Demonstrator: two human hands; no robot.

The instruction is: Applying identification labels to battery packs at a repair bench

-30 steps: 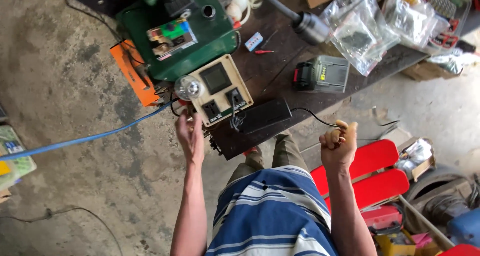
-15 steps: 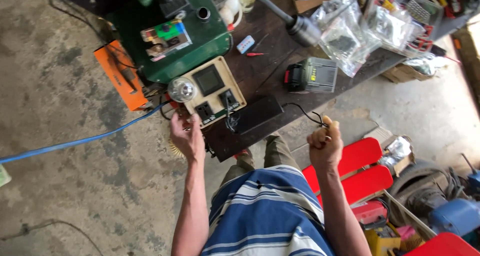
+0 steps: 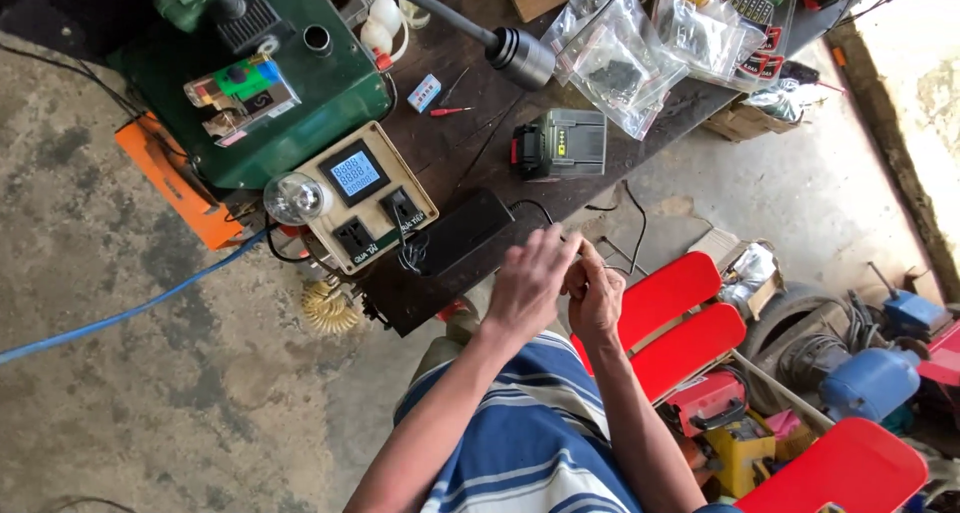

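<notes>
1. The dark wooden bench point(image 3: 470, 93) runs across the top of the view, and it's crowded.
2. A big green machine point(image 3: 270, 83) sits on its left end, an orange case point(image 3: 170, 178) just beside it.
3. Red chairs point(image 3: 690, 323) stand at the right, below the bench edge.
4. A cream socket panel point(image 3: 365, 195) with a lit blue display sits at the bench's front edge, a clear bulb point(image 3: 293, 198) at its corner.
5. A black adapter brick point(image 3: 465, 231) lies beside the panel, its thin black cable point(image 3: 545, 211) running toward the hands.
6. A green and black battery pack point(image 3: 560, 145) rests farther back.
7. Left hand point(image 3: 530, 283) and right hand point(image 3: 597, 298) meet, touching, just off the bench edge.
8. Left fingers loosely curled over the right; right fingers closed. What they pinch, I can't tell.
</notes>
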